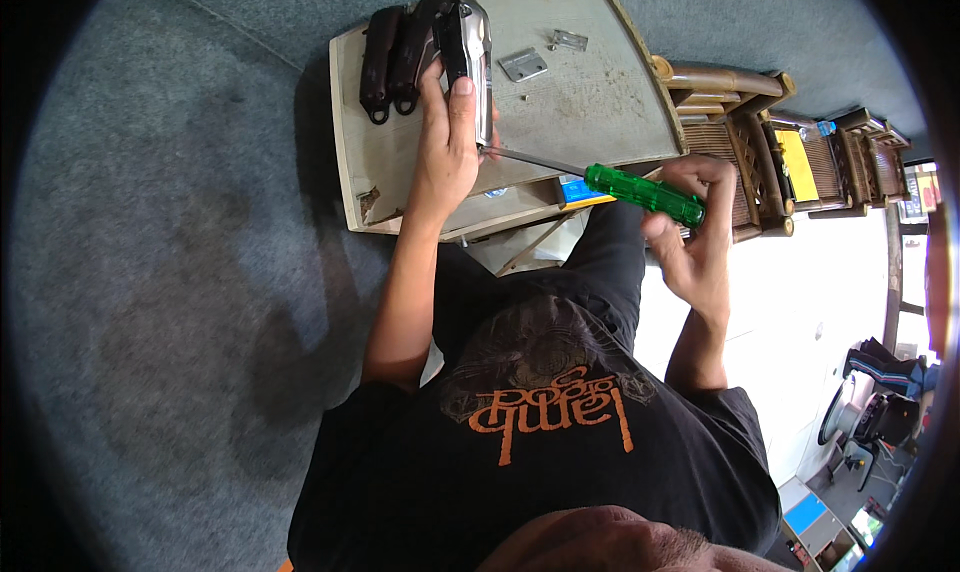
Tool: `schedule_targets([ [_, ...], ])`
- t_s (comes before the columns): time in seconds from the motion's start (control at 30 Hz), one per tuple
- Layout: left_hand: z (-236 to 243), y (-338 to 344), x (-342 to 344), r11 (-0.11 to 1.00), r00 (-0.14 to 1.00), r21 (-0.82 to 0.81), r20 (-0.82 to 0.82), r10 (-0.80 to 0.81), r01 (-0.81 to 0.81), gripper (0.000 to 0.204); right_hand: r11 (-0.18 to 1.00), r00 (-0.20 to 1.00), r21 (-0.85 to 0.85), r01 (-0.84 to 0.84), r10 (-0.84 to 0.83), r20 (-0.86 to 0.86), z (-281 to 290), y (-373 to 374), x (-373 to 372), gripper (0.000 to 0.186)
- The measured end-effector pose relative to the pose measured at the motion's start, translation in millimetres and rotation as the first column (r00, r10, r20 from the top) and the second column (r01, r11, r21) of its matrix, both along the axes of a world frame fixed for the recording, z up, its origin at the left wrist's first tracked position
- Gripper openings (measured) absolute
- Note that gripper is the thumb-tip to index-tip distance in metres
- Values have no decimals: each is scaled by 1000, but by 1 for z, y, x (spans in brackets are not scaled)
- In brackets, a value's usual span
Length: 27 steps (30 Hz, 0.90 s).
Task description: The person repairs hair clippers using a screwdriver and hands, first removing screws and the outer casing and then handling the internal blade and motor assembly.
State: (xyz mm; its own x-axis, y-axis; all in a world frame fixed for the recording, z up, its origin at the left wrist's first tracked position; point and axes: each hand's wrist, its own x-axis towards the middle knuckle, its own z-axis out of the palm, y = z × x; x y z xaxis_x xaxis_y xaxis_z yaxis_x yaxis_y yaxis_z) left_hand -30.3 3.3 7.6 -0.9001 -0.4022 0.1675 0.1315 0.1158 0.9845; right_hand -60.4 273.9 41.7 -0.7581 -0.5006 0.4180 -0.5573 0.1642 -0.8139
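My left hand grips a silver and black hair clipper upright over the worn pale table. The thin shaft of a screwdriver with a clear green handle reaches to the clipper's lower end. My right hand holds that handle, fingers curled round it. Two dark detached housing pieces lie beside the clipper at its left. A flat metal plate, a small clear piece and tiny parts lie on the tabletop to the right.
Bamboo chairs, one with a yellow item on it, stand right of the table. An open shelf under the tabletop holds a blue and yellow object. Grey carpet-like surface fills the left. My legs are below the table. Assorted equipment sits at far right.
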Motion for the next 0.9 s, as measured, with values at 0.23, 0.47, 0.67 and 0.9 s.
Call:
schedule_targets([
  [0.23,-1,-1,-1,992,992,5,-20,-124,125,54,984,982,-161,77,-47,184,-19,6,14,46],
  [0.47,-1,2,-1,997,996,3,-45,-81,82,53,994,967,-101,31,-4,253,-25,11,20,43],
  [0.67,-4,0,-1,997,996,7,-54,-72,72,52,993,932,-76,89,-56,357,-30,10,20,45],
  [0.9,-2,-1,-1,998,997,-5,-43,-66,66,50,991,954,-102,83,-49,297,-38,8,19,43],
])
